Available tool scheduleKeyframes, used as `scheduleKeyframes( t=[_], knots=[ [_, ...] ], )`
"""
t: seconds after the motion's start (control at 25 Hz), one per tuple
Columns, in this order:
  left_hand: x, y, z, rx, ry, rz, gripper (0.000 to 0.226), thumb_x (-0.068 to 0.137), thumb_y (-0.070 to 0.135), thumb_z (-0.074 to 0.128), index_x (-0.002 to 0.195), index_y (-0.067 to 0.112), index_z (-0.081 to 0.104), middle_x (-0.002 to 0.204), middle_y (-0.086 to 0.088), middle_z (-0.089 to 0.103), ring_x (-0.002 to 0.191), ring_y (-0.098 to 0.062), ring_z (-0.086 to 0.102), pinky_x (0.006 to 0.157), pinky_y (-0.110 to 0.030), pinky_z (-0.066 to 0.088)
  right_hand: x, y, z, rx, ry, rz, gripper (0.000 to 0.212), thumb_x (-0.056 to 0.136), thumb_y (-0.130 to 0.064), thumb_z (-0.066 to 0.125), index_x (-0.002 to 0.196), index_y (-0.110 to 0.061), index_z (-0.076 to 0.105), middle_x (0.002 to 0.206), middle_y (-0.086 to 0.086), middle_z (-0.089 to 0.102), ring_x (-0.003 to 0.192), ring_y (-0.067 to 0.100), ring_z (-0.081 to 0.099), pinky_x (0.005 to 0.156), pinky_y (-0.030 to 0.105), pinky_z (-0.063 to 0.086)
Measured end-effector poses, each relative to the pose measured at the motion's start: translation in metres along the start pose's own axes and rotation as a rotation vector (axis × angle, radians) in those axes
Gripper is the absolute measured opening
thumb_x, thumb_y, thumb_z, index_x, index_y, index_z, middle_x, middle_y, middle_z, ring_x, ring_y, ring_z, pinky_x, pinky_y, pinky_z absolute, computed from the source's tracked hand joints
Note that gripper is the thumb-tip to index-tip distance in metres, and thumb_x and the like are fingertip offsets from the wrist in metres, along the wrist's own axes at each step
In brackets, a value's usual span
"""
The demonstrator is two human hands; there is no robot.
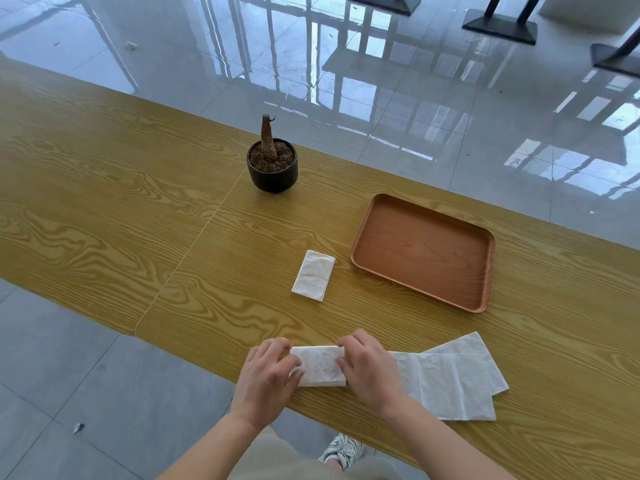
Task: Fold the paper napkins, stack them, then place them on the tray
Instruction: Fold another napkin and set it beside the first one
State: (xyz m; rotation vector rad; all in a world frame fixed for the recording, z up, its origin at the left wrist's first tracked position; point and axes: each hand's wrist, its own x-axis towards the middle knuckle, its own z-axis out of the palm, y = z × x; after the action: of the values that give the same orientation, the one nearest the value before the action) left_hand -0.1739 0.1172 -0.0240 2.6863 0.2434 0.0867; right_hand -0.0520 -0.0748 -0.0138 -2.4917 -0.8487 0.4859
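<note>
A white paper napkin (320, 367), folded into a small rectangle, lies near the table's front edge. My left hand (266, 379) presses its left end and my right hand (369, 370) presses its right end. A second folded napkin (313, 275) lies alone farther back, just left of the brown wooden tray (360, 252), which holds nothing. A pile of unfolded white napkins (457, 382) lies flat to the right of my right hand, partly under it.
A small black pot with a bare brown stem (272, 164) stands at the back centre of the wooden table (104, 188). The table's front edge runs diagonally beneath my forearms. Dark stand bases (500, 27) sit on the glossy floor beyond.
</note>
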Motion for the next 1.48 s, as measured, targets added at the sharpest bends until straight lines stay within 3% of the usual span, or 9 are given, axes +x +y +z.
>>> scheduleKeyframes(
  t=[0.12, 0.4, 0.52, 0.72, 0.88, 1.0, 1.08, 1.24, 1.48],
  knots=[
    [0.001, -0.004, -0.002, 0.028, 0.008, -0.028, 0.021, 0.07, 0.027, 0.085, 0.078, 0.024, 0.066, 0.096, 0.005, 0.06, 0.092, -0.018, 0.059, 0.076, -0.032, 0.048, 0.009, -0.001, -0.003, -0.053, -0.03, 0.001, 0.019, 0.096, -0.031, 0.06, 0.114, -0.024, 0.062, 0.106, -0.009, 0.055, 0.1, 0.013, 0.054, 0.08, 0.031, 0.052],
    [0.002, 0.0, -0.002, 0.009, -0.005, -0.099, 0.023, 0.068, 0.028, 0.085, 0.081, 0.026, 0.066, 0.087, 0.009, 0.055, 0.08, -0.014, 0.053, 0.071, -0.028, 0.045, 0.018, -0.009, -0.011, -0.029, -0.078, 0.066, 0.006, 0.092, -0.024, 0.062, 0.086, -0.022, 0.063, 0.089, -0.01, 0.057, 0.086, 0.011, 0.053, 0.073, 0.027, 0.05],
    [0.005, 0.004, -0.002, -0.04, 0.016, -0.18, 0.019, 0.07, 0.021, 0.083, 0.083, 0.025, 0.069, 0.077, 0.011, 0.053, 0.07, -0.012, 0.052, 0.066, -0.028, 0.045, 0.02, -0.008, -0.017, 0.084, -0.119, 0.184, 0.009, 0.084, -0.014, 0.061, 0.081, -0.022, 0.064, 0.078, -0.009, 0.066, 0.076, 0.012, 0.06, 0.07, 0.033, 0.054],
    [0.012, 0.013, -0.003, -0.056, -0.023, -0.268, 0.009, 0.078, 0.026, 0.076, 0.084, 0.028, 0.069, 0.078, 0.015, 0.058, 0.072, -0.01, 0.053, 0.072, -0.029, 0.044, 0.021, -0.003, -0.024, 0.166, -0.271, 0.385, 0.015, 0.077, -0.016, 0.065, 0.087, -0.022, 0.075, 0.082, -0.009, 0.071, 0.079, 0.008, 0.065, 0.067, 0.024, 0.052],
    [0.017, 0.02, -0.003, -0.055, -0.044, -0.365, 0.011, 0.085, 0.038, 0.07, 0.085, 0.029, 0.064, 0.079, 0.016, 0.058, 0.075, -0.008, 0.052, 0.07, -0.025, 0.044, 0.014, 0.0, -0.028, 0.482, -0.134, 0.584, 0.012, 0.077, -0.011, 0.067, 0.074, -0.021, 0.073, 0.07, -0.004, 0.072, 0.064, 0.012, 0.066, 0.058, 0.027, 0.054],
    [0.026, 0.032, -0.002, -0.256, -0.114, -0.58, 0.025, 0.084, 0.053, 0.067, 0.085, 0.028, 0.062, 0.076, 0.013, 0.062, 0.074, -0.003, 0.057, 0.062, -0.021, 0.043, 0.008, -0.001, -0.031, 0.84, 0.007, 0.681, 0.009, 0.081, -0.005, 0.07, 0.079, -0.013, 0.073, 0.066, 0.003, 0.069, 0.056, 0.013, 0.061, 0.055, 0.028, 0.053],
    [0.036, 0.044, -0.001, -0.542, -0.217, -0.737, 0.033, 0.08, 0.057, 0.07, 0.087, 0.025, 0.069, 0.073, 0.008, 0.071, 0.07, -0.005, 0.065, 0.061, -0.023, 0.048, 0.005, -0.006, -0.033, 1.001, 0.049, 0.687, 0.006, 0.084, -0.003, 0.071, 0.083, -0.009, 0.073, 0.064, 0.003, 0.067, 0.055, 0.012, 0.059, 0.054, 0.026, 0.052],
    [0.05, 0.059, 0.001, -1.131, -0.317, -1.035, 0.028, 0.082, 0.038, 0.077, 0.095, 0.013, 0.073, 0.082, -0.004, 0.078, 0.061, -0.013, 0.069, 0.046, -0.024, 0.045, 0.005, -0.014, -0.032, 1.106, 0.082, 0.681, 0.002, 0.085, -0.006, 0.074, 0.086, -0.006, 0.072, 0.066, 0.003, 0.068, 0.059, 0.011, 0.061, 0.057, 0.027, 0.055],
    [0.051, 0.059, -0.002, -1.219, -0.114, -1.107, 0.015, 0.08, 0.008, 0.078, 0.093, 0.006, 0.071, 0.073, -0.006, 0.076, 0.053, -0.013, 0.061, 0.048, -0.025, 0.048, 0.002, -0.011, -0.033, 1.044, 0.056, 0.654, 0.007, 0.084, -0.01, 0.077, 0.083, -0.007, 0.071, 0.063, 0.001, 0.066, 0.058, 0.012, 0.06, 0.058, 0.027, 0.054]
  ],
)
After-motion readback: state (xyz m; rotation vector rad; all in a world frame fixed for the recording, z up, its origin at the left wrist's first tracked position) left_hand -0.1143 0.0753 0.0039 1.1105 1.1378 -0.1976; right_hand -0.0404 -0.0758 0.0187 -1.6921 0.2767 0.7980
